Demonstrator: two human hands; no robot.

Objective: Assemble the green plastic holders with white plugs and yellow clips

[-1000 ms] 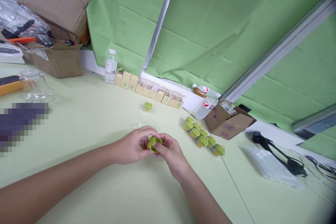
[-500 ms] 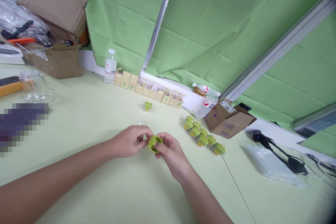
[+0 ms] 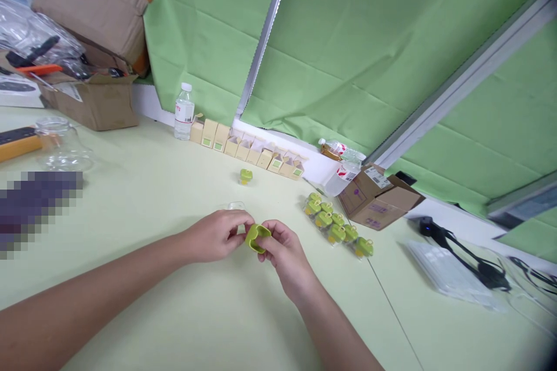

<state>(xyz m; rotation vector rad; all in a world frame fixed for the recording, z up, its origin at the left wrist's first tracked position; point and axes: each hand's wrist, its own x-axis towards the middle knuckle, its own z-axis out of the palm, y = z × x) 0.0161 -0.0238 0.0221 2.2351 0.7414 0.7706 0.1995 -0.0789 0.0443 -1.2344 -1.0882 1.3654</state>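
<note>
A small hollow green plastic cap [image 3: 252,236] is held above the table between my two hands, its open side facing me. My right hand [image 3: 285,252] grips it from the right, with the thumb pressed into the hollow and the fingers behind. At its left edge, my left hand [image 3: 220,236] is closed in a pinch, the fingertips partly hidden by the cap. A clear plastic piece [image 3: 236,206] lies on the table just beyond my left hand. Farther back stands a small green-lidded clear container [image 3: 246,176].
Several green-lidded containers [image 3: 337,226] sit grouped at the right. Small cardboard boxes [image 3: 243,145] line the wall beside a water bottle [image 3: 184,111]. A larger carton [image 3: 376,197] and a black headset strap [image 3: 461,252] are farther right. A clear jar [image 3: 63,145] stands left.
Both hands keep their hold on the green cap in nearly the same place. The view has shifted very slightly; nothing else has visibly moved.
</note>
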